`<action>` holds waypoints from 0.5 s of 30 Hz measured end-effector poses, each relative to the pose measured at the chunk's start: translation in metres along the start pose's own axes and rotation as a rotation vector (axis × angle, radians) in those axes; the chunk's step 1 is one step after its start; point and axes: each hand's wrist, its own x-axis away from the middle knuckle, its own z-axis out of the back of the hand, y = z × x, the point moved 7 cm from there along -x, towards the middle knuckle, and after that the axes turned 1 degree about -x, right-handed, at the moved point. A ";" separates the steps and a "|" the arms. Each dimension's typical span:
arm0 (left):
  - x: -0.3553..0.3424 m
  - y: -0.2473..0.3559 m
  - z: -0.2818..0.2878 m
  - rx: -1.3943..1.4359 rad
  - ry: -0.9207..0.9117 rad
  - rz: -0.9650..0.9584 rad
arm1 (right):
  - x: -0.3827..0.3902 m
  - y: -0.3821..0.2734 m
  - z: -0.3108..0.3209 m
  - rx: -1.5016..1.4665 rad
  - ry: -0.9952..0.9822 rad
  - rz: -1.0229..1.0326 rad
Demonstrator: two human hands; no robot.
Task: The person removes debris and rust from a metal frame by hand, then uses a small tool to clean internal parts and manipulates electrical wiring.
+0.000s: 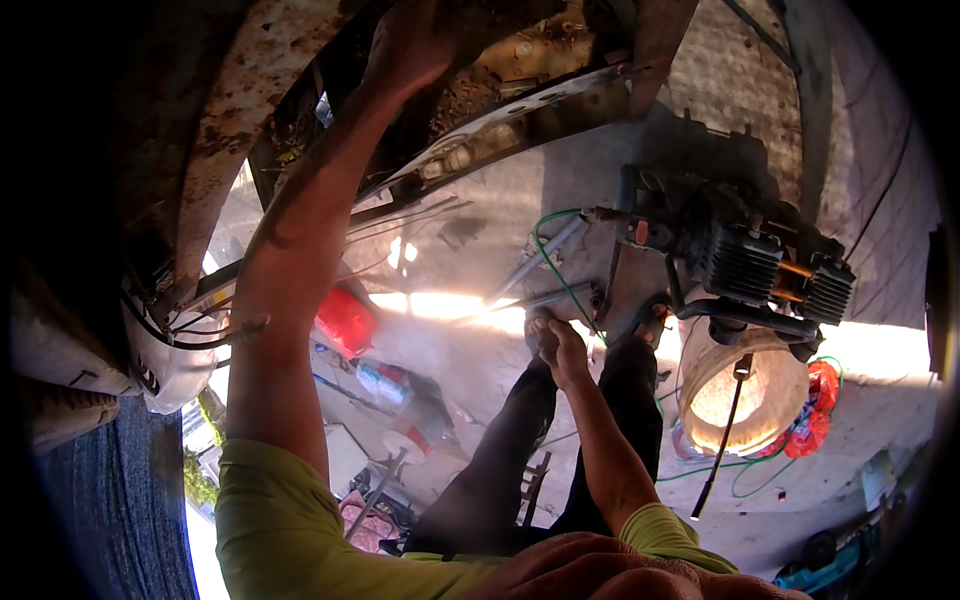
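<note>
Far side, left of middle, person's left hand (415, 45) is up at a dirty metal tray (560, 95); fingers in shadow, can't tell grip from here. Tray far centre. Right hand (565, 355) nearer, fingers curled, contents can't tell. Black compressor (745, 250) right, pale bucket (797, 385) just nearer.

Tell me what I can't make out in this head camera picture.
Left hand: head view; fingers lost in shadow near the top edge.
Right hand: head view; its own curled fingers hide whether it holds anything.
Red object: head view; its left side meets the left forearm, which may cover more.
Teal object: head view; partly lost in the dark lower-right rim.
</note>
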 end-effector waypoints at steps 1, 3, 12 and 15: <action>-0.013 -0.003 -0.008 0.051 -0.020 0.017 | 0.001 -0.001 0.000 0.002 0.015 0.003; -0.055 0.019 -0.016 0.163 -0.064 0.044 | 0.002 -0.002 0.002 -0.008 0.042 0.012; -0.050 0.018 -0.052 -0.062 -0.098 -0.033 | 0.007 -0.010 -0.002 -0.079 0.056 0.037; -0.027 0.040 -0.037 -0.161 -0.359 -0.171 | 0.002 -0.005 -0.001 -0.090 0.042 0.025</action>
